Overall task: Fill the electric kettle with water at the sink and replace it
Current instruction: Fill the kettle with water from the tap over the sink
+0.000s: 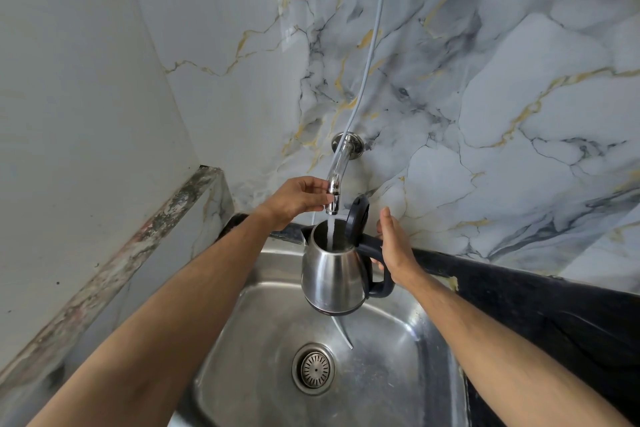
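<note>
1. Kettle [332, 274] is held over the sink [391, 367], clear of the basin floor, lid [357, 220] tipped up; tap [334, 192] stream falls into the open mouth.
2. Right hand [394, 250]: fingers look wrapped round the black handle w/ the thumb side raised; grip only partly seen from behind. Grip should be kept firm, since weight will build as water goes in.
3. Left hand [299, 199]: fingers pinched lightly on the tap's nozzle end, not fully closed. Spout is best kept aimed at the mouth's centre so no water is thrown onto the lid or down the outside.
4. Kettle should be kept level & upright; a tilt twd the spout would probably spill early.
5. Water level inside can't be read from this view; it should be watched, & flow cut before the max mark.
6. A thin trickle seems to drop from the base to near the drain [314, 368]; underside should be wiped dry before it is set back on its power base, which isn't in view, nor is much of the bench [519, 291].
</note>
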Demonstrator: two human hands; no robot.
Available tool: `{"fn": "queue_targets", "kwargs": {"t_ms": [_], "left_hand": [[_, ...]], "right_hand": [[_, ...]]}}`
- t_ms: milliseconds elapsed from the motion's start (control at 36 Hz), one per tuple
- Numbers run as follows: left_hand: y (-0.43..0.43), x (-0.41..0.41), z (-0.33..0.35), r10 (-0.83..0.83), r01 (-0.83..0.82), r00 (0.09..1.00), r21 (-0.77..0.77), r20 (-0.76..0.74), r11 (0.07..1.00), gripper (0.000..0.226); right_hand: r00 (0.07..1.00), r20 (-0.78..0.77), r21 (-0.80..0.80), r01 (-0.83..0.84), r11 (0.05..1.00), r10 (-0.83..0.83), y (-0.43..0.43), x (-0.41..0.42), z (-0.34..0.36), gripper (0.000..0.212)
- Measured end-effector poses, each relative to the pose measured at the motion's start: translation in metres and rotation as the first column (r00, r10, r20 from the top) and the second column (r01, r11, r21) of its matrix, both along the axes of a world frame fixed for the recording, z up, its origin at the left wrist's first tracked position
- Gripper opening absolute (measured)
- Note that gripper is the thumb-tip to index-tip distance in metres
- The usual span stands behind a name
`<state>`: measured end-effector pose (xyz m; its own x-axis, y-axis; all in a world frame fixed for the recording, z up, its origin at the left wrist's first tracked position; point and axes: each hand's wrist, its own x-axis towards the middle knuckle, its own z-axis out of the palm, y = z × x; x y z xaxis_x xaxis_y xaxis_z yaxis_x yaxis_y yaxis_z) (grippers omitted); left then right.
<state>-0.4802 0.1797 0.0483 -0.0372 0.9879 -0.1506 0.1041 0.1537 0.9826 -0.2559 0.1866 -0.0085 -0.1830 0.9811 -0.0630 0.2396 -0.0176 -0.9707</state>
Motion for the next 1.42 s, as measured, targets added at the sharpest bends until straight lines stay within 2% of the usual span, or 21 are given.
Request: {"fn": "queue_targets", "kwargs": {"t_ms": [500,667,778,861,1000,1139,1306,1417], "left_hand": [[-0.003,0.005,-0.003,0.004,-0.001,0.998,0.05,-0.059,0.999,0.024],[-0.001,0.009,-0.004,0.028,-0.024,0.997,0.056,-0.078,0.998,0.025],[0.0,0.013,-0.002,0.065,-0.058,0.991,0.059,-0.116,0.997,0.03],[0.001,0.017,0.001,0.1,-0.093,0.979,0.048,-0.178,0.995,0.042],[0.004,0.022,0.001,0.158,-0.153,0.949,0.04,-0.272,0.987,0.042],[0.007,0.028,-0.001,0.2,-0.192,0.929,0.057,-0.312,0.98,0.042],[0.006,0.029,-0.002,0.202,-0.195,0.923,0.057,-0.327,0.979,0.043],[0.003,0.029,0.0,0.196,-0.189,0.929,0.054,-0.312,0.98,0.048]], "right_hand": [[1.0,0.001,-0.008,0.007,1.0,-0.007,-0.002,0.002,-0.004,0.091],[1.0,-0.017,-0.051,-0.02,0.999,0.019,-0.007,0.001,0.0,0.057],[1.0,-0.001,-0.023,-0.028,0.999,0.028,-0.005,0.002,0.0,0.068],[1.0,0.008,-0.009,-0.026,1.0,0.026,-0.004,0.002,-0.001,0.062],[1.0,0.014,0.007,-0.014,1.0,0.014,-0.003,0.001,0.001,0.091],[1.0,0.003,-0.005,-0.018,1.0,0.018,-0.006,0.002,0.002,0.083],[1.0,-0.02,-0.015,0.006,1.0,-0.007,-0.006,0.0,0.007,0.092],[0.999,-0.004,-0.019,0.032,0.999,-0.032,-0.004,-0.002,0.009,0.09]]}}
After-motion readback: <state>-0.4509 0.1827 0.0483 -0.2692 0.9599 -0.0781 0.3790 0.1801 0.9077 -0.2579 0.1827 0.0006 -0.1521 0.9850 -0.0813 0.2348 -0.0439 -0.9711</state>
